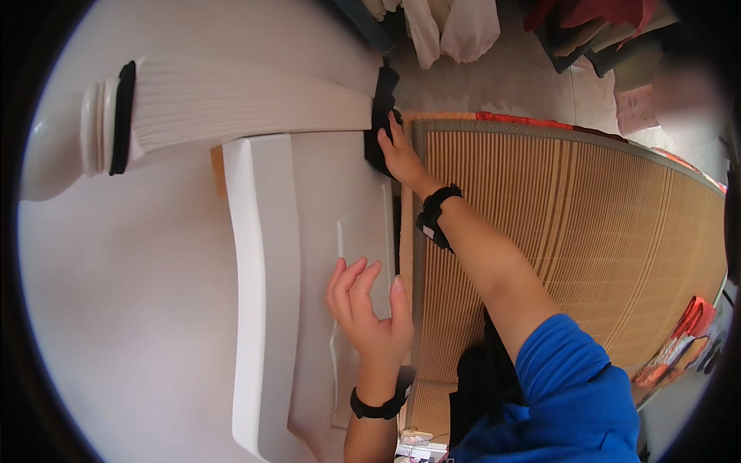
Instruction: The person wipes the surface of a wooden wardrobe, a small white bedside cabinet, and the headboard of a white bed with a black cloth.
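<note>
My right hand (400, 155) reaches forward and touches a black cloth band (383, 124) at the end of a strip of white pleated fabric (255, 98). Its thumb and a finger show apart; whether it grips the band is unclear. From there the pleated fabric runs left to another black band (123, 118), beside a glossy white rounded post with rings (92, 130). Nearer to me, my left hand (370, 312) is raised before the white panelled headboard (315, 231), its fingers curved and apart, with nothing in it. A black strap is on each wrist.
On the right lies a bed with a slatted bamboo mat (579, 231) edged in grey. A thick white moulded rail (249, 289) stands out on the left. Clothes (451, 29) hang beyond the bed, and folded red cloth (692, 324) lies at its right edge.
</note>
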A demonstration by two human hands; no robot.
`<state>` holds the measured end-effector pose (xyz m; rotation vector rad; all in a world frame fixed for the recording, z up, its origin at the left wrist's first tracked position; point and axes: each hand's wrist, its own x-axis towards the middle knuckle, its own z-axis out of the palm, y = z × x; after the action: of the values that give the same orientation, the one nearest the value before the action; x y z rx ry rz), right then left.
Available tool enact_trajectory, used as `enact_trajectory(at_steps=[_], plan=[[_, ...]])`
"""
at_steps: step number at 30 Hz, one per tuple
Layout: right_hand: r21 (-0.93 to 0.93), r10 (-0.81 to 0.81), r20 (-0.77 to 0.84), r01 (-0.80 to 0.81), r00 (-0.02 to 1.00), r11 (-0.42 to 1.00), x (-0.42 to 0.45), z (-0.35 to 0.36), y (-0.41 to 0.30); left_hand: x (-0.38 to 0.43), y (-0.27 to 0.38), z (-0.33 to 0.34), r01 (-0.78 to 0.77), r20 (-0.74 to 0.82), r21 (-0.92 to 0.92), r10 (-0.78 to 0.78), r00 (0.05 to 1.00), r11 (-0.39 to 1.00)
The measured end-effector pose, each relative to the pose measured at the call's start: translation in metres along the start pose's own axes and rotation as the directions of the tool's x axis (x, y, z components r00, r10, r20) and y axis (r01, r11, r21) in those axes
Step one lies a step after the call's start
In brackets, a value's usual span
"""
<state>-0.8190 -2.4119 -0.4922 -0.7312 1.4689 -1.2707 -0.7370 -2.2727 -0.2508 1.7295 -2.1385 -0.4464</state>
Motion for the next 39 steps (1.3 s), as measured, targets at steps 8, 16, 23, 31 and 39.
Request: enact_trajectory(at_steps=[8, 16, 23, 31, 39], plan=[[0.675, 0.099, 0.371, -0.342, 0.923, 0.654, -0.088, -0.051, -0.069, -0.01, -0.015, 0.008, 0.254, 0.065, -0.31, -0.247, 0.967, 0.916], [0.533, 0.038, 0.399, -0.266, 0.916, 0.803, -0.152, -0.078, -0.072, 0.002, -0.018, 0.06, -0.078, 0.028, -0.171, 0.084, 0.996, 0.982], [0.474, 0.031, 0.165, -0.107, 0.986, 0.874, -0.176, -0.064, -0.082, -0.019, -0.005, 0.041, 0.106, 0.042, -0.268, -0.098, 0.994, 0.958], [0.624, 0.245, 0.443, -0.493, 0.862, 0.607, -0.181, -0.057, -0.079, -0.031, -0.03, 0.026, 0.428, 0.314, -0.783, -0.307, 0.899, 0.452], [0.518, 0.359, 0.641, -0.728, 0.678, 0.449, -0.18, -0.06, -0.069, -0.026, -0.036, 0.028, 0.013, 0.123, -0.227, 0.015, 0.992, 0.974]])
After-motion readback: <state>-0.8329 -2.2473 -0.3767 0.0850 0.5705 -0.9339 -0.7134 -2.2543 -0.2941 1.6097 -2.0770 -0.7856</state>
